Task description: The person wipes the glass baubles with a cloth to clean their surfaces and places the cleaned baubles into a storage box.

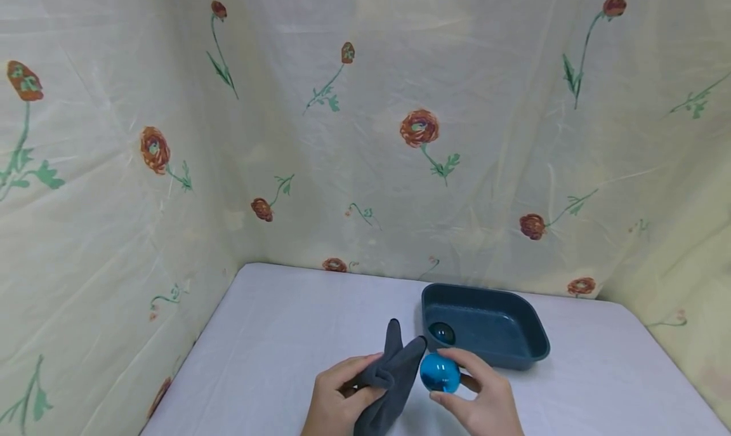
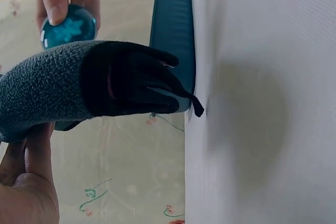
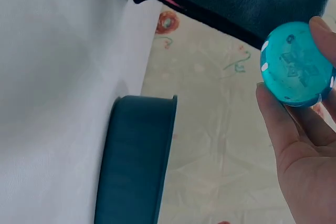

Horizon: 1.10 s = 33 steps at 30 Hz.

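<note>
My right hand pinches a shiny translucent blue ball between thumb and fingers. A paler pattern shows inside the ball in the right wrist view. In my left hand is a bunched dark grey cloth, gripped between thumb and fingers. The cloth has a fuzzy face, black edging and a hanging corner in the left wrist view. Ball and cloth are close side by side above the table, in front of a dark blue rectangular pan. A darker glossy ball lies in the pan's near left corner.
A white cloth covers the table. Pale curtains with printed flowers rise behind it and along both sides. The pan stands toward the table's back right, just beyond my right hand.
</note>
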Tool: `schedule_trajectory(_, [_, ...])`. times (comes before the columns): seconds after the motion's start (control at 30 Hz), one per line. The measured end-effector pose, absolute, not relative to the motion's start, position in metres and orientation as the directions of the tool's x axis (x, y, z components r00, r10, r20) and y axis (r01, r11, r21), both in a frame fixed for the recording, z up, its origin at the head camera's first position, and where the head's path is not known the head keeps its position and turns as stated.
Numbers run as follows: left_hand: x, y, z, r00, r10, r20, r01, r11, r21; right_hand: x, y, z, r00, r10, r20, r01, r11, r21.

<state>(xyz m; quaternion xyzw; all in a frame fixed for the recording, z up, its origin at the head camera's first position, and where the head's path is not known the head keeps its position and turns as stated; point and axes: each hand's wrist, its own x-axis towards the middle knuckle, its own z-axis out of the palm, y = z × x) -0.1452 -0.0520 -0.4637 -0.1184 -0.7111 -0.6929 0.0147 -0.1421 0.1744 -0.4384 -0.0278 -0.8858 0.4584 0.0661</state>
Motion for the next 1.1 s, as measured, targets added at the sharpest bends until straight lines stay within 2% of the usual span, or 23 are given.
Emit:
schedule_trajectory(0.13, [-0.145,-0.051,-0.464,-0.972,0.148,0.182,0.186,0.013,0.982,-0.138,0.171,-0.436,-0.988,0.101,0.121,-0.044,0.564,-0.825])
schedule_trajectory(0.43, [-0.143,-0.051,-0.466,-0.951,0.162,0.263,0.264,-0.013,0.964,-0.132,0.164,-0.434,-0.980,0.080,0.184,-0.116,0.523,-0.844])
schedule_trajectory(0.6, [-0.143,-0.050,-0.465,-0.955,0.161,0.248,0.250,-0.006,0.968,-0.126,0.158,-0.435,-0.970,0.044,0.239,-0.187,0.494,-0.849])
schedule_trajectory(0.73, [-0.141,-0.050,-0.464,-0.951,0.167,0.259,0.263,0.001,0.965,-0.123,0.153,-0.437,-0.953,-0.024,0.301,-0.276,0.470,-0.839])
schedule_trajectory(0.97, [-0.139,-0.051,-0.462,-0.940,0.183,0.287,0.290,-0.009,0.957,-0.121,0.150,-0.441,-0.874,-0.204,0.442,-0.486,0.399,-0.778])
schedule_trajectory(1.1, [-0.141,-0.051,-0.463,-0.939,0.184,0.292,0.295,-0.015,0.955,-0.119,0.148,-0.440,-0.877,-0.201,0.436,-0.480,0.390,-0.786])
